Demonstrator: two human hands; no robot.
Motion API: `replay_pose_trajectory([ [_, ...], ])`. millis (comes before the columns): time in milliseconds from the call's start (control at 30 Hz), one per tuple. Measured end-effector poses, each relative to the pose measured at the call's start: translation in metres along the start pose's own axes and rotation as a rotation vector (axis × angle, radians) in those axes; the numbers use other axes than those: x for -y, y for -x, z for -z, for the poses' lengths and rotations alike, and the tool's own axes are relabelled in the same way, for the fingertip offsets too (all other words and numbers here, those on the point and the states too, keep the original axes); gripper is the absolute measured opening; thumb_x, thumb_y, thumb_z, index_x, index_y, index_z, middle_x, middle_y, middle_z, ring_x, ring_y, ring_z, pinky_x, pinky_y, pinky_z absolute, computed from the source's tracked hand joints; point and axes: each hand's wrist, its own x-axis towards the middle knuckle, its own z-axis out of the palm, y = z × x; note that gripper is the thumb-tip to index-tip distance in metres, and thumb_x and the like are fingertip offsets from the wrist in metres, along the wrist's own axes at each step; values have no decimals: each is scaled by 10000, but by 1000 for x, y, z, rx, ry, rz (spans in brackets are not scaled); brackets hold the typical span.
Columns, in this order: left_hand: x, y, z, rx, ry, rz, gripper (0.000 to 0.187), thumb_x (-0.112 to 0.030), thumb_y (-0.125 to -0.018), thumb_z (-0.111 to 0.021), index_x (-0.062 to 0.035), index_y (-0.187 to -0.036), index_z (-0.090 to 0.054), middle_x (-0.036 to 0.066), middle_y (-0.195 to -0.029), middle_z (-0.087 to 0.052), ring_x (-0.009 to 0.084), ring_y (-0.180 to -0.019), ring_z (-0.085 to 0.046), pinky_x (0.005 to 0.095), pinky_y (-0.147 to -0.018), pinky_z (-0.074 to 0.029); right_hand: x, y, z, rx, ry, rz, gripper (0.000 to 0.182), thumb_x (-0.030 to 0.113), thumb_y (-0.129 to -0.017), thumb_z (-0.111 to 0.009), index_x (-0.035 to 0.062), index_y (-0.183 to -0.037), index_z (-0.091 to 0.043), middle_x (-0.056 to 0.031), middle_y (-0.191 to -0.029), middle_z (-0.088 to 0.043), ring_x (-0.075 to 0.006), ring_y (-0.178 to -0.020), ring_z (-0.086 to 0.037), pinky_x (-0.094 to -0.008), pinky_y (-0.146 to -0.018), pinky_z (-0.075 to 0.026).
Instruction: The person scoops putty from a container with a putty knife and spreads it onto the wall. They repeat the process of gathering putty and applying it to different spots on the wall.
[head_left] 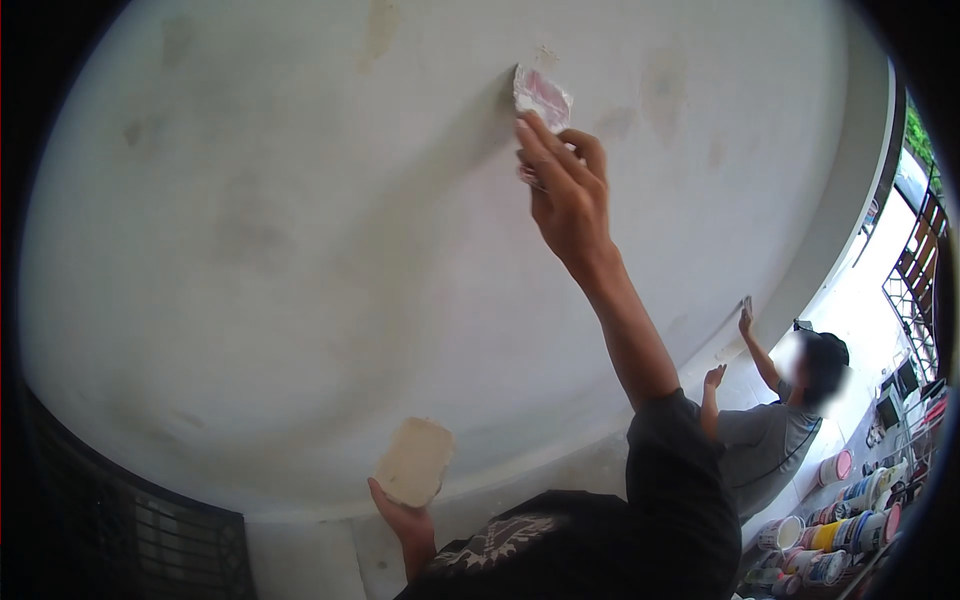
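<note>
High on the pale wall (450, 250), my right hand (567, 185) grips a small pink scraper (543, 97) smeared with white paste, its blade against the wall. Just above the blade is a small rough patch of paste. Low in the view, my left hand (405, 520) holds a cream-coloured rectangular board (417, 462) from below, its flat face turned toward the camera. Brownish and grey stains mark the wall around the scraper.
At the right a co-worker (770, 440) in a grey shirt holds a tool to the same wall. Several paint buckets (825, 535) stand at the lower right. A dark window grille (185, 550) is at the lower left, and a metal gate (920, 260) at the far right.
</note>
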Motion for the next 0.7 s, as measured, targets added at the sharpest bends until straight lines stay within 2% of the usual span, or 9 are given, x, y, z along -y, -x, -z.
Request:
replay_pose_trajectory([
  [67,-2,1,-9,-4,14,-28,616,-561,-990,-326,-88,-1360,-464,94,-1300,-571,291,-1161,-577,491,-860,-514,-2,-3,21,-75,-154,-126,330,-59,-823,-675,45,-1136,-678,-105,-1084,-707,-243,-899,-621,-320,-762,-518],
  [133,-9,12,-23,-48,29,5,612,-529,-1006,-309,-57,-1372,-437,112,-1316,-537,284,-1209,-532,457,-936,-486,-19,-5,24,-381,-247,-183,235,80,-952,-596,-18,-1162,-634,-126,-1052,-685,-219,-924,-637,-316,-837,-528],
  [200,1,0,-3,-42,34,-7,609,-525,-1008,-307,-52,-1369,-437,114,-1316,-535,285,-1207,-534,455,-944,-484,-24,-10,34,-527,-564,-671,356,252,-1024,-493,-74,-1139,-581,-136,-1071,-646,-211,-986,-632,-323,-876,-529],
  [233,3,-3,6,-30,33,-11,607,-521,-1010,-304,-48,-1366,-438,116,-1316,-534,286,-1206,-535,453,-952,-482,-12,-36,32,-773,-869,-784,379,272,-1046,-437,-75,-985,-578,-124,-894,-625,-179,-748,-596,-287,-703,-507],
  [333,-3,-1,8,-21,5,-11,603,-521,-1010,-299,-51,-1360,-441,121,-1311,-535,287,-1195,-544,473,-917,-504,-55,-30,19,-564,-1155,-777,346,276,-1039,-461,-39,-913,-527,-117,-870,-590,-163,-700,-561,-289,-623,-468],
  [367,-7,2,8,-23,1,-12,603,-521,-1010,-299,-51,-1360,-441,121,-1311,-535,287,-1195,-544,473,-917,-504,-58,-37,17,-522,-1170,-836,352,307,-1018,-511,4,-841,-523,-76,-754,-557,-125,-586,-510,-271,-508,-395],
  [500,-15,9,7,-72,12,-54,598,-518,-1010,-295,-51,-1355,-440,124,-1290,-546,294,-1174,-559,481,-874,-523,-94,-52,25,-206,-880,-859,346,344,-973,-595,52,-811,-502,14,-659,-451,-68,-478,-352,-234,-410,-261],
  [633,-13,8,13,-62,15,-57,592,-513,-1013,-292,-52,-1354,-438,126,-1281,-549,301,-1163,-562,485,-857,-526,-104,-72,32,-112,-729,-828,340,294,-937,-653,31,-747,-552,16,-623,-469,-61,-465,-360,-227,-415,-265],
  [700,-12,5,14,-62,10,-38,589,-510,-1014,-292,-52,-1354,-439,126,-1283,-547,300,-1166,-560,483,-864,-522,-110,-79,30,20,-476,-761,174,175,-910,-673,2,-893,-659,-40,-687,-613,-82,-485,-504,-234,-417,-374],
])
